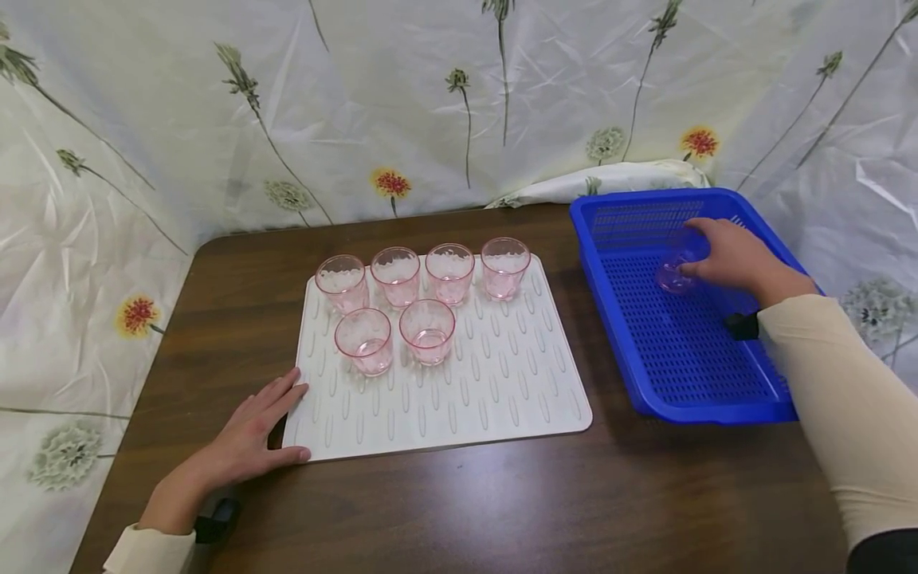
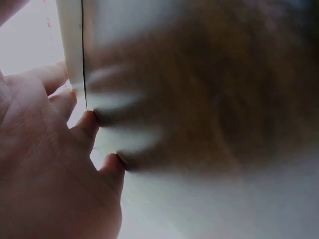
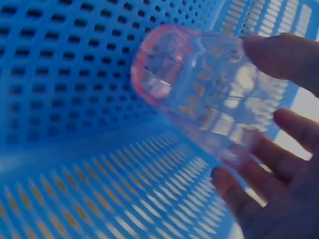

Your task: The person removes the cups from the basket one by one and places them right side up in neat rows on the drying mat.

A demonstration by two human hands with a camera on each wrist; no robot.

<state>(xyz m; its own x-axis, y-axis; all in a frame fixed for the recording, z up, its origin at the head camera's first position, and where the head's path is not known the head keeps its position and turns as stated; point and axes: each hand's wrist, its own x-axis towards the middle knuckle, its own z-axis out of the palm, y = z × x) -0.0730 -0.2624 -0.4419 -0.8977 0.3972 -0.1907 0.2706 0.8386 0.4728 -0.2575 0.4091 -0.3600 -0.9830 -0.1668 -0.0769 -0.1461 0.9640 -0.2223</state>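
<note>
Inside the blue basket, my right hand [image 1: 739,259] grips a clear pink glass [image 1: 672,277] by its upper part, thumb on one side and fingers on the other. The right wrist view shows the glass [image 3: 199,84] tilted, its pink base toward the basket floor. My left hand [image 1: 247,437] lies at the left edge of a white ribbed mat [image 1: 459,414], fingers spread, with fingertips and thumb touching that edge. Several matching pink glasses stand upright on the mat: a back row including a glass [image 1: 505,269], and two nearer, a left glass [image 1: 364,343] and a right glass [image 1: 428,332].
The blue basket [image 1: 622,343], with raised perforated walls, stands on the right of the brown wooden table [image 1: 459,510]. Behind and at both sides hangs a flower-patterned cloth [image 1: 430,104], its folded edge close behind the basket.
</note>
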